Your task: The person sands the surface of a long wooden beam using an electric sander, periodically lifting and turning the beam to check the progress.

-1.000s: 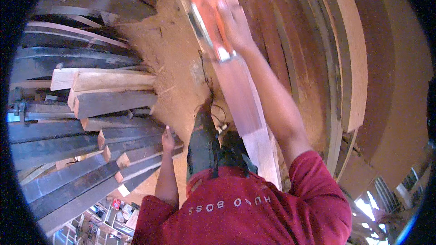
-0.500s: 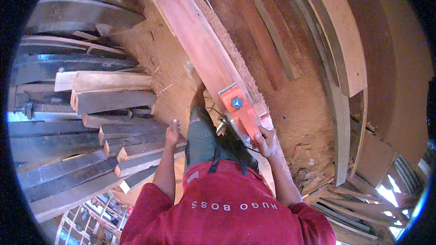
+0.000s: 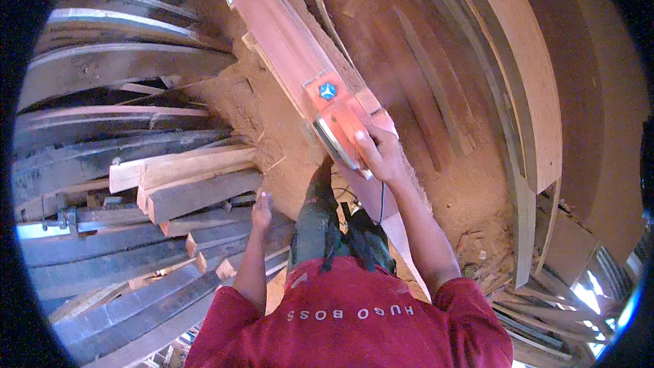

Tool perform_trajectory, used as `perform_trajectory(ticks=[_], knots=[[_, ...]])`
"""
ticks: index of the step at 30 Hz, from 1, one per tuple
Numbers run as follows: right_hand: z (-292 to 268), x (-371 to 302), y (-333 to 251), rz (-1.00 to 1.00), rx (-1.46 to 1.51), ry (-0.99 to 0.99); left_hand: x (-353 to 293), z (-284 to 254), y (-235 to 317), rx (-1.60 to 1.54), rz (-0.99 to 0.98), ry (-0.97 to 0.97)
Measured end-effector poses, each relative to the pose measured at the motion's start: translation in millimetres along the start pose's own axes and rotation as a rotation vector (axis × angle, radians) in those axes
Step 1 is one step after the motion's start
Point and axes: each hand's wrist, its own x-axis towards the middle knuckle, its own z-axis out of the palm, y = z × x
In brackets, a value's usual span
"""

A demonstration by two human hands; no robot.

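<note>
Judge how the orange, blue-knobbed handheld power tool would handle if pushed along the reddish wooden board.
The tool is likely stiff and heavy, given its bulky body. With the right hand on its handle, it should slide rather than tip, since it appears to rest flat on the board. Its dark, thin cord looks flexible and might drag.
</note>
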Motion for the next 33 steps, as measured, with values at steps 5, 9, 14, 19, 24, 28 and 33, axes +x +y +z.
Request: perform_trajectory(ticks=[5,9,14,19,24,28,33], knots=[[31.7,94.7,-44.4,-0.231,-0.057,0.138,38.6,-16.8,6.2,-0.229,-0.169,-0.054],[50.5,160.4,-79.1,-0.272,-0.032,0.144,55.1,-32.3,-7.6,-0.146,-0.094,-0.062],[68.4,234.8,-99.2,-0.395,-0.111,0.199,67.7,-26.8,5.7,-0.153,-0.093,-0.095],[77.6,297.4,-124.9,-0.429,-0.11,0.244,84.3,-14.2,-9.3,-0.036,0.149,-0.045],[101.3,344.6,-166.1,-0.464,-0.229,0.207,70.3,-38.7,12.3,-0.106,0.124,0.003],[79.2,384.9,-172.8,-0.386,-0.211,0.275,78.7,-33.4,89.6,-0.198,-0.018,-0.066],[52.7,304.0,-151.0,-0.476,-0.207,0.275,86.6,-52.3,193.6,-0.037,0.544,0.261]])
